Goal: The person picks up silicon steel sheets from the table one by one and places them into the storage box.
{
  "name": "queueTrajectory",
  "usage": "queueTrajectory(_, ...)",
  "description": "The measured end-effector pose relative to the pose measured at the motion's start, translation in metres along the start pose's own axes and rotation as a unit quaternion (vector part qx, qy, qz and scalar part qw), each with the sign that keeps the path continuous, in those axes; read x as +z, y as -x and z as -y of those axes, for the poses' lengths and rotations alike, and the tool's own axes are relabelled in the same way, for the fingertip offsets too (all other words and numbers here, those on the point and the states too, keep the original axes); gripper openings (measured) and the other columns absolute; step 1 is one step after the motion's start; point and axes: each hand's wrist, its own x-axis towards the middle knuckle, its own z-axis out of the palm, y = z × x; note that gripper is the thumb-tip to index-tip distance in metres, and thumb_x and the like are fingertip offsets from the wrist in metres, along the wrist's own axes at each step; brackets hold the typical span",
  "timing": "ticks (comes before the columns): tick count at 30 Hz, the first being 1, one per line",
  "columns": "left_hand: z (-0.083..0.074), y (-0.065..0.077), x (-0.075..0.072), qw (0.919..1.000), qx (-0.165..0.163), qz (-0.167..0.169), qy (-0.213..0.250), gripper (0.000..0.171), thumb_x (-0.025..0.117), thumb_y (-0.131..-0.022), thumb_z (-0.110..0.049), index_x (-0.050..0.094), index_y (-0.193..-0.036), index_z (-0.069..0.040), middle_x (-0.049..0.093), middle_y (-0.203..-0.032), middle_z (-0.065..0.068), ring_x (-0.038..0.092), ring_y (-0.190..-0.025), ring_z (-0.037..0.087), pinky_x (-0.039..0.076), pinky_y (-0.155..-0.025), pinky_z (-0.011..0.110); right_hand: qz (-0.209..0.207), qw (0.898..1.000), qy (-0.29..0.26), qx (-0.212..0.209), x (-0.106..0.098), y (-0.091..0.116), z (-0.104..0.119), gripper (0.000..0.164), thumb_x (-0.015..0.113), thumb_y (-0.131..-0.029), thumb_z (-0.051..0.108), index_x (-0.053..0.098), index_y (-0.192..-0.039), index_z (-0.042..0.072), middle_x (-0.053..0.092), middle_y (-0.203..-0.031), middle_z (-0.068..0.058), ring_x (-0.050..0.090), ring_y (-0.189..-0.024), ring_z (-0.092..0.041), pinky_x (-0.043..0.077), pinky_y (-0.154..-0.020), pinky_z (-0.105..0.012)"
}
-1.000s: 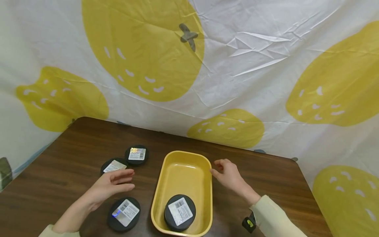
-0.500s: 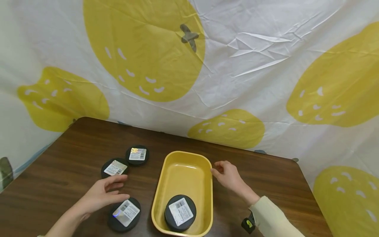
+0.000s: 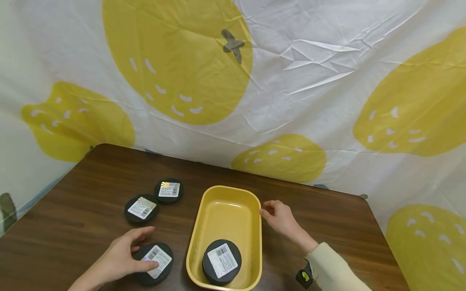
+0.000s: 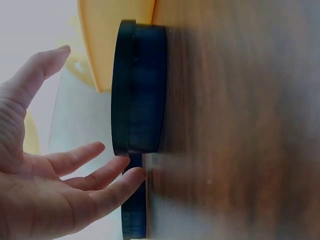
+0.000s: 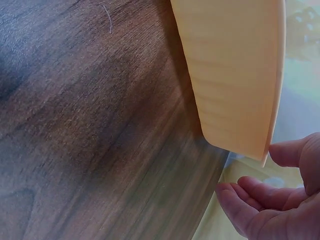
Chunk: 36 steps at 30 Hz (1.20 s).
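My left hand (image 3: 118,256) hovers with spread fingers at the left side of a round black container (image 3: 163,262) bearing a white label. In the left wrist view, the thumb stands well apart from the container (image 4: 145,90) and the other fingertips come close to its edge. A yellow rectangular tray (image 3: 218,218) lies to the right, with a similar labelled container (image 3: 222,261) at its near end. My right hand (image 3: 282,218) is at the tray's far right rim. In the right wrist view, its thumb tip touches the rim (image 5: 266,155), the fingers loosely bent below.
Behind the left hand, two more black containers (image 3: 141,208) (image 3: 169,190) lie close together on the dark wood table (image 3: 309,202). A white cloth (image 3: 291,101) printed with yellow fruit hangs beyond the table's far edge.
My left hand has moved down toward the near container, uncovering the one behind it. The right hand stays at the tray's rim. The containers and tray have not moved.
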Motion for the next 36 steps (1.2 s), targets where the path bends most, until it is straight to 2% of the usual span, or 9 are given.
queueTrajectory(5,0.002,0.005,0.006,0.9962,0.052,-0.03,-0.063,0.083,0.09,-0.054,-0.028,0.054,-0.12,0.007,0.06,-0.113,0.016,0.057,-0.094,0.025,0.051,-0.071,0.03,0.015,0.999,-0.016,0.028,0.003,0.0,-0.002,0.027,0.062,-0.089,0.015,0.064,-0.105,-0.006,0.066,-0.098,-0.015,0.062,-0.088,-0.027,0.05,-0.075,-0.039)
queueTrajectory(10,0.001,0.007,0.011,0.9903,0.07,-0.052,-0.108,0.085,0.091,-0.049,-0.032,0.057,-0.117,0.006,0.061,-0.111,0.012,0.057,-0.091,0.023,0.049,-0.074,0.033,0.022,0.995,-0.061,0.07,0.006,-0.001,-0.004,0.027,0.061,-0.091,0.016,0.065,-0.107,-0.005,0.066,-0.102,-0.015,0.062,-0.092,-0.027,0.05,-0.077,-0.04)
queueTrajectory(13,0.0,0.007,0.012,0.9884,0.068,-0.053,-0.125,0.086,0.091,-0.047,-0.034,0.058,-0.117,0.005,0.061,-0.111,0.01,0.058,-0.094,0.026,0.048,-0.078,0.038,0.023,0.991,-0.098,0.092,0.007,-0.001,-0.005,0.028,0.06,-0.091,0.015,0.064,-0.108,-0.007,0.066,-0.102,-0.016,0.062,-0.092,-0.028,0.05,-0.077,-0.039)
queueTrajectory(17,-0.001,0.007,0.013,0.9897,0.054,-0.037,-0.127,0.086,0.091,-0.047,-0.033,0.057,-0.117,0.005,0.06,-0.113,0.012,0.057,-0.098,0.028,0.047,-0.08,0.041,0.027,0.984,-0.139,0.109,0.008,0.0,-0.005,0.028,0.06,-0.091,0.013,0.062,-0.109,-0.009,0.066,-0.098,-0.015,0.062,-0.088,-0.029,0.051,-0.074,-0.038)
queueTrajectory(25,-0.003,0.006,0.016,0.9896,0.046,-0.019,-0.135,0.087,0.09,-0.047,-0.031,0.056,-0.118,0.006,0.059,-0.112,0.014,0.056,-0.099,0.031,0.046,-0.08,0.048,0.03,0.977,-0.176,0.118,0.009,0.001,-0.003,0.027,0.058,-0.091,0.01,0.062,-0.108,-0.011,0.065,-0.087,-0.011,0.061,-0.079,-0.024,0.05,-0.073,-0.038)
queueTrajectory(31,-0.008,0.005,0.018,0.9903,0.031,0.007,-0.136,0.09,0.091,-0.045,-0.026,0.055,-0.119,0.008,0.055,-0.113,0.015,0.053,-0.103,0.036,0.044,-0.083,0.052,0.029,0.959,-0.248,0.135,0.013,0.001,-0.002,0.028,0.053,-0.093,0.005,0.058,-0.111,-0.015,0.064,-0.102,-0.02,0.064,-0.088,-0.029,0.051,-0.08,-0.041)
queueTrajectory(36,-0.01,0.004,0.021,0.9867,0.039,0.015,-0.157,0.089,0.091,-0.042,-0.024,0.056,-0.118,0.008,0.055,-0.112,0.013,0.053,-0.101,0.033,0.045,-0.082,0.049,0.018,0.947,-0.29,0.136,0.015,0.003,0.002,0.026,0.051,-0.093,0.002,0.057,-0.112,-0.016,0.063,-0.102,-0.02,0.064,-0.089,-0.028,0.052,-0.079,-0.04)
